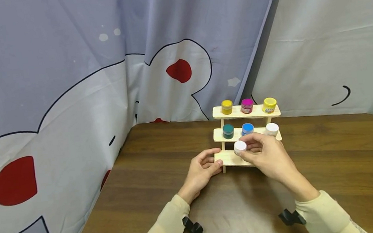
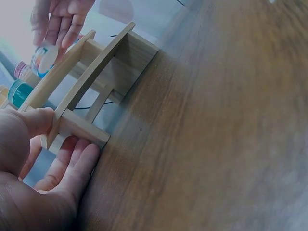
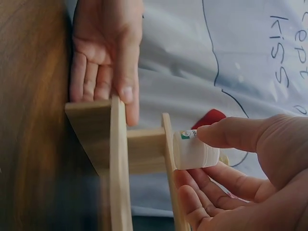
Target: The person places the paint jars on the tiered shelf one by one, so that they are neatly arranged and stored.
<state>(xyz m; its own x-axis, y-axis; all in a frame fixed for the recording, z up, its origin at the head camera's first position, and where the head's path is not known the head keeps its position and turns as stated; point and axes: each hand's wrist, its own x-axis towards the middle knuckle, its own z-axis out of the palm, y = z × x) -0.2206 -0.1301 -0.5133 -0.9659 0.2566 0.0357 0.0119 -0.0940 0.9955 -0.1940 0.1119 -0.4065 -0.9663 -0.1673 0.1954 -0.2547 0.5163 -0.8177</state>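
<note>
A three-tier wooden display rack (image 1: 230,159) stands on the table. My left hand (image 1: 201,171) grips the left end of its lowest shelf; in the left wrist view the thumb is over the board and the fingers are beside the leg. My right hand (image 1: 270,156) pinches a small white-lidded paint jar (image 1: 240,146) between thumb and fingers, near the lowest shelf. In the right wrist view that jar (image 3: 190,153) looks whitish, with a partly covered label. A green jar (image 1: 228,131), a blue jar (image 1: 247,128) and another white jar (image 1: 272,128) sit on the middle shelf.
On the top shelf stand a dark yellow jar (image 1: 227,107), a magenta jar (image 1: 247,106) and a bright yellow jar (image 1: 269,104). Behind the brown wooden table (image 1: 334,161) hangs a printed curtain (image 1: 86,104), close to the rack's back.
</note>
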